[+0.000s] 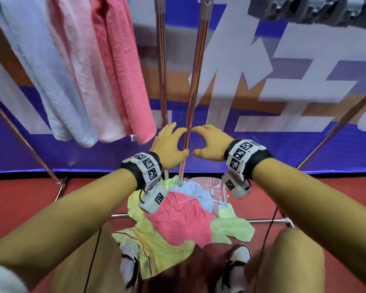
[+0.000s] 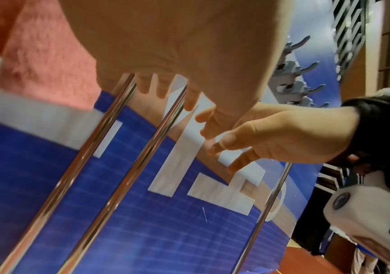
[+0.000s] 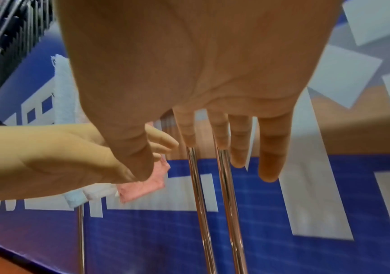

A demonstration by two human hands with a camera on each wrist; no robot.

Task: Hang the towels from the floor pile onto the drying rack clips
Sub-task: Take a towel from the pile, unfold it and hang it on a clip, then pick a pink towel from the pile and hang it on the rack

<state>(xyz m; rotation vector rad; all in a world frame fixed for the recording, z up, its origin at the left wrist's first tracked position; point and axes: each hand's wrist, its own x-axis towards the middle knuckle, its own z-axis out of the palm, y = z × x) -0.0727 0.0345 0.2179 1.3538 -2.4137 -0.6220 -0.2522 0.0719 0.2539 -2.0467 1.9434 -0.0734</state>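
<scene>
— Three towels hang on the drying rack (image 1: 195, 66) at about eleven o'clock: a pale blue towel (image 1: 51, 81), a light pink towel (image 1: 87, 81) and a coral towel (image 1: 125, 81), side by side.

— And the hands?

— Both are raised over the floor pile (image 1: 182, 218), empty. The left hand (image 1: 169, 144) and right hand (image 1: 211, 144) face each other, fingers loosely spread and apart, just either side of a rack pole.

— Where's the pile?

— At six o'clock on the red floor (image 1: 19, 197), between the person's shoes, lying partly across the rack's low crossbar. Yellow-green, coral, blue and patterned cloth, all jumbled.

— The room?

— A blue banner (image 1: 304, 144) with large white characters stands behind the rack. Grey clips (image 1: 313, 9) sit at one o'clock, blurred.
</scene>
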